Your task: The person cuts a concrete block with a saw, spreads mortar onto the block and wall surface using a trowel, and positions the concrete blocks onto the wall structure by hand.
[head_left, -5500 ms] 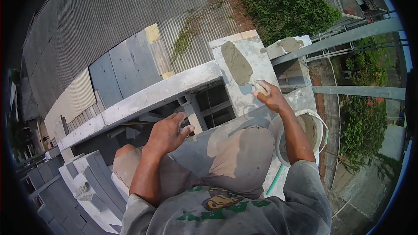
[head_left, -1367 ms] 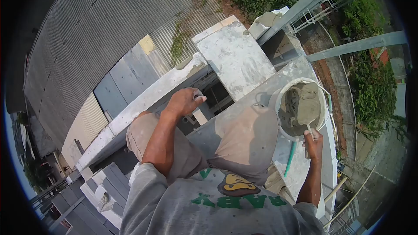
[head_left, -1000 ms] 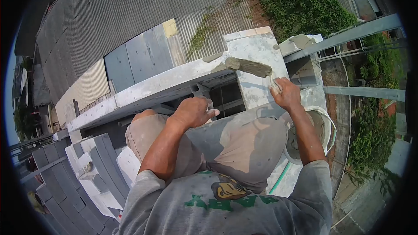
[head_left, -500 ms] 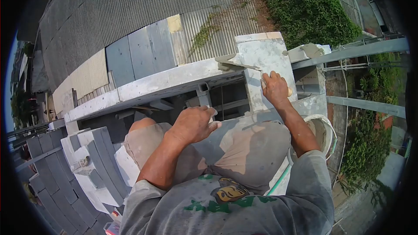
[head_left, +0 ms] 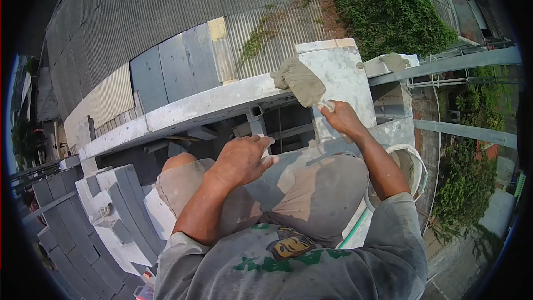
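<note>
**Trowel [head_left: 323, 101] and mortar [head_left: 300, 78] at a ledge [head_left: 194, 103]**

The right hand [head_left: 344, 119] grips the trowel beside a pale block [head_left: 347, 69]. The left hand [head_left: 240, 159], thumb apart, hovers near the shorts [head_left: 330, 189]. A bucket [head_left: 416, 168] sits by the right forearm [head_left: 383, 161].

- A broad grey corrugated roof [head_left: 166, 16] fills the upper left.
- Flat blue-grey rectangular panels [head_left: 172, 69] lie side by side along its lower edge, with a pale yellow square patch [head_left: 217, 29] at their right.
- A cream ribbed sheet [head_left: 105, 100] sits left of the panels.
- Dense green leafy creeper [head_left: 388, 11] grows beside the roof.
- Two long grey beams [head_left: 466, 133] reach toward the right edge.
- A small pinkish object, perhaps a container [head_left: 145, 291], is cut off by the shirt and frame.
</note>
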Demonstrator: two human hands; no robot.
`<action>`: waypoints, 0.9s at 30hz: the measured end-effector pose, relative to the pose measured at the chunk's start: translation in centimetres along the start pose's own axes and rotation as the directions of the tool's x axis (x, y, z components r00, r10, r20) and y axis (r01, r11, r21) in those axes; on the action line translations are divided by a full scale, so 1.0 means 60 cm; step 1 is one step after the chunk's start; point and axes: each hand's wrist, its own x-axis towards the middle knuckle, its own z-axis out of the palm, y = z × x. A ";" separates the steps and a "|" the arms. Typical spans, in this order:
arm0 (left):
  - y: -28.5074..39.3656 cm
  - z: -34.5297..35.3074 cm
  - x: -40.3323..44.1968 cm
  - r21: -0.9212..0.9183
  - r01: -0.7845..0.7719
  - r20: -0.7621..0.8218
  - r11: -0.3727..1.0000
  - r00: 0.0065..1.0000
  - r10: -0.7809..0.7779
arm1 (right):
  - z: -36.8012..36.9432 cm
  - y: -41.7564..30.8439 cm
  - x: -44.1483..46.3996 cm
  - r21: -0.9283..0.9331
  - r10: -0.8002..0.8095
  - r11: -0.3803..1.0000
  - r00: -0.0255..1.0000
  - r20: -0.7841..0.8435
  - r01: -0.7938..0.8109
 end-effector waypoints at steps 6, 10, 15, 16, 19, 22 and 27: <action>-0.007 0.014 0.006 -0.004 -0.011 -0.031 1.000 0.999 0.011 | 0.026 -0.014 0.016 -0.316 -0.180 0.931 0.983 0.044 0.185; -0.005 0.011 0.012 -0.004 -0.016 -0.035 1.000 0.999 0.016 | 0.009 0.003 0.011 -0.372 -0.134 0.920 0.991 -0.005 0.122; -0.002 0.008 0.007 0.002 -0.016 -0.019 1.000 1.000 0.016 | 0.013 0.045 -0.009 -0.294 -0.052 0.956 0.993 -0.102 0.020; 0.003 0.002 0.006 0.000 -0.008 0.002 1.000 1.000 0.008 | 0.022 0.054 -0.009 -0.255 -0.042 0.967 0.992 -0.122 0.009; 0.004 0.005 0.003 0.003 -0.005 -0.002 1.000 1.000 0.005 | 0.056 0.088 -0.001 -0.247 -0.229 0.947 0.971 -0.075 0.204; 0.003 0.004 -0.003 0.007 0.001 -0.009 1.000 1.000 -0.001 | 0.073 0.076 -0.008 -0.191 -0.338 0.927 0.940 -0.052 0.323; 0.006 -0.001 -0.012 0.003 0.003 -0.018 1.000 1.000 -0.003 | 0.131 0.061 0.023 0.085 -0.202 0.977 0.976 0.083 0.195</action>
